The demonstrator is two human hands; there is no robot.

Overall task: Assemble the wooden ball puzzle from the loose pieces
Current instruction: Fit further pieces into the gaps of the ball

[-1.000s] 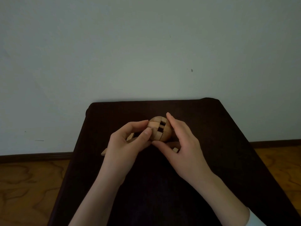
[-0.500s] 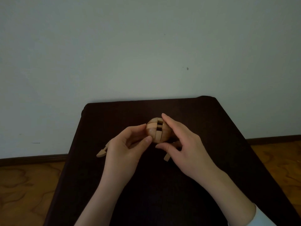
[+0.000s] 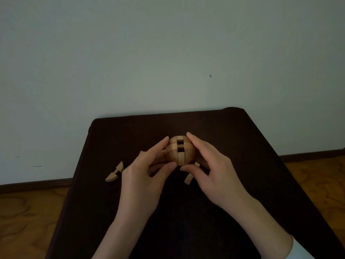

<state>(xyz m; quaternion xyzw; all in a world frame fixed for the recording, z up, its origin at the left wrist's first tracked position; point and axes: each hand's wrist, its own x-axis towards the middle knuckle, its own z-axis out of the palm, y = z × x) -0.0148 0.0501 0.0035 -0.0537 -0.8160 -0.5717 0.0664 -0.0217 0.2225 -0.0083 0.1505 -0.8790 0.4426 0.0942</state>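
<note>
The wooden ball [image 3: 180, 150], partly put together with dark slots down its middle, is held just above the dark table [image 3: 233, 131]. My left hand [image 3: 143, 174] grips its left side between forefinger and thumb. My right hand [image 3: 211, 165] grips its right side, forefinger on top and thumb underneath. A loose curved piece [image 3: 114, 171] lies on the table to the left of my left hand. Another loose piece [image 3: 189, 178] lies under my right thumb, partly hidden.
The table stands against a pale wall [image 3: 168, 53]. Wooden floor [image 3: 28, 212] shows on both sides of it. A white sleeve cuff [image 3: 300, 251] shows at my right wrist.
Both hands have turned the ball, so its slots now face me upright. My left thumb has moved under the ball. The loose piece on the left has come fully into sight.
</note>
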